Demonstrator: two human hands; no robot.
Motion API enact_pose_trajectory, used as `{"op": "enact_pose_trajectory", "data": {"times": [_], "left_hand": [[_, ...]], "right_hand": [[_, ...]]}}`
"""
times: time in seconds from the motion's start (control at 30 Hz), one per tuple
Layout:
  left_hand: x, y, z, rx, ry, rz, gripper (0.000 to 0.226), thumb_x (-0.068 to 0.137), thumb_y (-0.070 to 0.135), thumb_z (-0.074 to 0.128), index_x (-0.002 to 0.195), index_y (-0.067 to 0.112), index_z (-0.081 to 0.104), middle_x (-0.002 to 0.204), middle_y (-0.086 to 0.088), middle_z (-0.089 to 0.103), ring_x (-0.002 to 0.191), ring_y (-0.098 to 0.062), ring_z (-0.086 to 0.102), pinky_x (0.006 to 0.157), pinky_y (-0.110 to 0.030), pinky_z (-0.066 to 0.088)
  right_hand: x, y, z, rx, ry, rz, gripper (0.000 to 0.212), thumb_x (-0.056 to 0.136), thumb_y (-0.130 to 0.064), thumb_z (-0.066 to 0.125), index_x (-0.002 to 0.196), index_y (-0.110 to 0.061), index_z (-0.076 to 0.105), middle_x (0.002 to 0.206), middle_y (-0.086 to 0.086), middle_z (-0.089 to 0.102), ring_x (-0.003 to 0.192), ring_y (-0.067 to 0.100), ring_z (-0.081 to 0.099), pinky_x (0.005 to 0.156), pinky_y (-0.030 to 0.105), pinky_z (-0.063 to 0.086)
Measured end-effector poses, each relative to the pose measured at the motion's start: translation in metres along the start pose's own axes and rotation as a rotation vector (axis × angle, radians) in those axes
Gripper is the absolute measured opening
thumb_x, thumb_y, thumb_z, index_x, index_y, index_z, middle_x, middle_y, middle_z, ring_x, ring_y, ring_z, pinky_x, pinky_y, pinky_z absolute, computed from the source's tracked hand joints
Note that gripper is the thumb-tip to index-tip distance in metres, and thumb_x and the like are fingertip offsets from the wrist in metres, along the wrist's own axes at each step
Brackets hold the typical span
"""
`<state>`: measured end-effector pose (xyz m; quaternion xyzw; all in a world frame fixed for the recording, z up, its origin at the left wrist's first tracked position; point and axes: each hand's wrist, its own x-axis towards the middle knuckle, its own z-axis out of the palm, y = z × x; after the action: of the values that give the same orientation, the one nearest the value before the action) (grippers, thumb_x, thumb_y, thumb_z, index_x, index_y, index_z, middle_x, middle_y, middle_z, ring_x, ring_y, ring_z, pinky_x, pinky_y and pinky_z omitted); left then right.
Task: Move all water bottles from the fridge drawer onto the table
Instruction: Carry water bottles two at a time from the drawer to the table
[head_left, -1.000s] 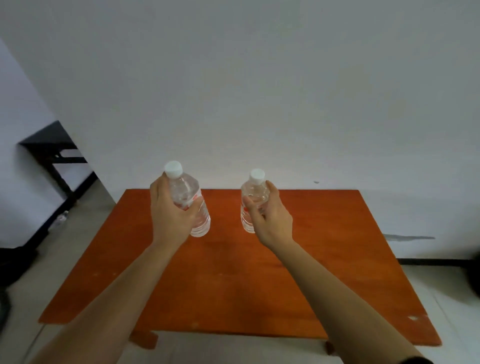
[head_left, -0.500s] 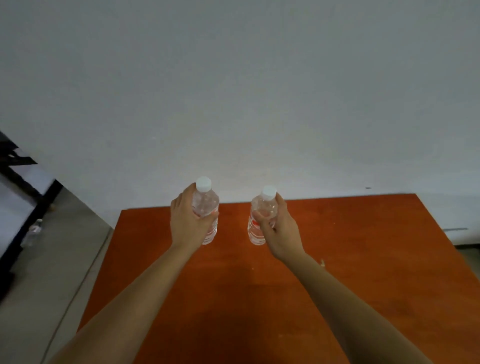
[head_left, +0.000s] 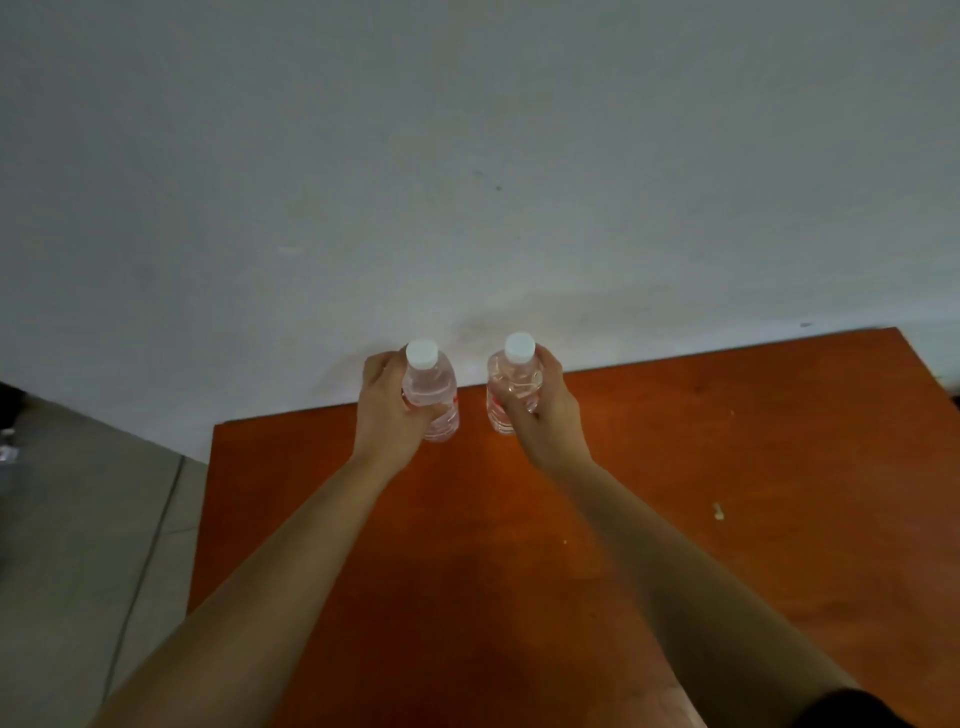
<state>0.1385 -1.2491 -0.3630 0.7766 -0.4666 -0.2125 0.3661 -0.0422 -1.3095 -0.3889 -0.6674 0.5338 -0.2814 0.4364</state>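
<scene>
Head view, the only one we have.

- The left hand (head_left: 387, 410) is wrapped round a small clear plastic water bottle with a white screw cap (head_left: 435, 387), thumb and fingers curled on the body. Firm grip, cap free.
- The right hand (head_left: 540, 415) is clamped the same way on a second clear plastic water bottle, also white-capped (head_left: 511, 382). It stands at 3 o'clock of the first, near it but with a clear gap between.
- Both bottles are upright, at 12 o'clock on the orange-brown wooden table (head_left: 727, 441), close to its far edge and the plain grey-white wall (head_left: 467, 156).
- Their bases overlap the tabletop in the picture. We cannot tell whether they are touching down or just above it.
- There is a pale speck (head_left: 718, 512) on the wood toward 3 o'clock, and grey floor (head_left: 78, 519) off the table at 9 o'clock. The fridge drawer is not in view.

Step, as we read it: set-down of this pair, at or near contact.

Next move, our call:
- Lower straight until the bases seat flat.
- Keep the gap so the bottles don't knock.
- Loosen both grips.
- Draw the hands back toward 6 o'clock without clipping the caps.
- The far edge is close, so avoid any push toward 12.
- We can't say how many bottles are left in the drawer, so it needs checking.
</scene>
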Motion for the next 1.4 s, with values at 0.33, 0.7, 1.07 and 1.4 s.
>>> {"op": "enact_pose_trajectory", "data": {"times": [0.33,0.7,1.07,1.4], "left_hand": [[0.004,-0.027,0.001,-0.013,-0.195,-0.071,0.083,0.08,0.022,0.081,0.149,0.021,0.034,0.146,-0.004,0.044,0.134,-0.023,0.044,0.103,-0.033,0.038],[-0.029,0.02,-0.014,0.148,-0.034,0.114,0.082,0.092,0.037,0.065,0.156,0.02,0.016,0.161,-0.007,0.022,0.147,-0.027,0.027,0.111,-0.044,0.035],[-0.126,0.253,0.051,0.388,0.098,0.718,0.062,0.103,0.051,0.024,0.157,0.02,0.024,0.166,-0.009,0.009,0.153,-0.028,0.001,0.122,-0.055,0.008],[-0.444,0.505,0.219,0.182,-0.09,1.269,0.072,0.1,0.055,0.027,0.159,0.023,0.0,0.165,-0.012,-0.01,0.152,-0.028,-0.012,0.122,-0.054,0.001]], "right_hand": [[0.006,0.017,0.009,-0.092,0.036,0.015,0.078,0.09,-0.063,0.06,0.151,-0.031,0.025,0.147,-0.006,0.047,0.132,0.013,0.05,0.104,0.045,0.05],[-0.026,-0.023,-0.06,-0.502,0.043,-0.083,0.079,0.096,-0.071,0.033,0.158,-0.027,0.012,0.166,0.002,0.018,0.147,0.027,0.031,0.111,0.051,0.04],[-0.195,0.001,-0.302,-0.946,0.637,-0.151,0.073,0.101,-0.063,0.025,0.16,-0.024,0.011,0.167,0.011,-0.007,0.154,0.03,-0.01,0.124,0.054,0.004],[-0.547,0.1,-0.579,-1.051,1.112,0.216,0.088,0.095,-0.066,0.035,0.16,-0.02,-0.002,0.166,0.016,-0.011,0.153,0.035,-0.01,0.122,0.056,0.004]]}}
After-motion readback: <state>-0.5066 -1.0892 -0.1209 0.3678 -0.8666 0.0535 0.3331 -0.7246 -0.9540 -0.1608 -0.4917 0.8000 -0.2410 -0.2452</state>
